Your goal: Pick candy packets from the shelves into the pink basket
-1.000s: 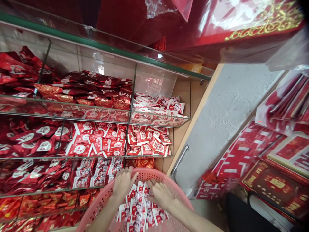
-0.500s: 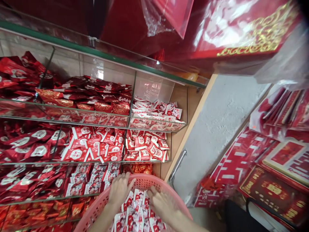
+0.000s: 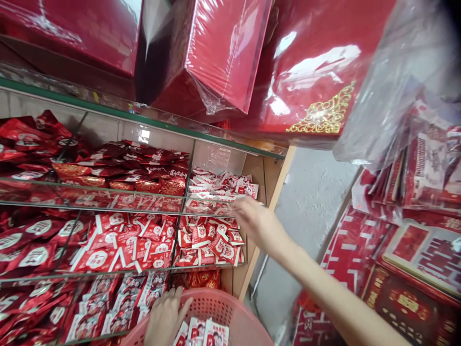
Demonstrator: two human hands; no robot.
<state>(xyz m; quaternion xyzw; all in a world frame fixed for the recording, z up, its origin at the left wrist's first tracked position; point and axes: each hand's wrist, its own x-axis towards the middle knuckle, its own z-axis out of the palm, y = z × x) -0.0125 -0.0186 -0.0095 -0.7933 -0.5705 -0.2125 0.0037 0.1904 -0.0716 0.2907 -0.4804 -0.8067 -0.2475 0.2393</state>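
A pink plastic basket [image 3: 234, 317] at the bottom holds red-and-white sachets [image 3: 201, 332]. My left hand [image 3: 163, 318] rests on the basket's near-left rim, fingers bent over the edge beside the sachets. My right hand [image 3: 250, 217] is stretched out to the glass shelf compartment filled with similar red-and-white sachets [image 3: 216, 190]. It is at the compartment's front edge, blurred by motion. Its fingers seem curled over the packets, and whether they hold any is unclear.
A glass display rack [image 3: 144, 120] with several compartments of red foil packets [image 3: 118, 240] fills the left. Large red wrapped boxes [image 3: 230, 53] sit on top. A grey wall [image 3: 309, 206] lies right of the rack, and red packaged goods [image 3: 414, 240] are stacked at right.
My right hand has left the basket and risen to the upper right shelf compartment. The camera has tilted up, so the basket sits lower in view. My left hand stays at the basket.
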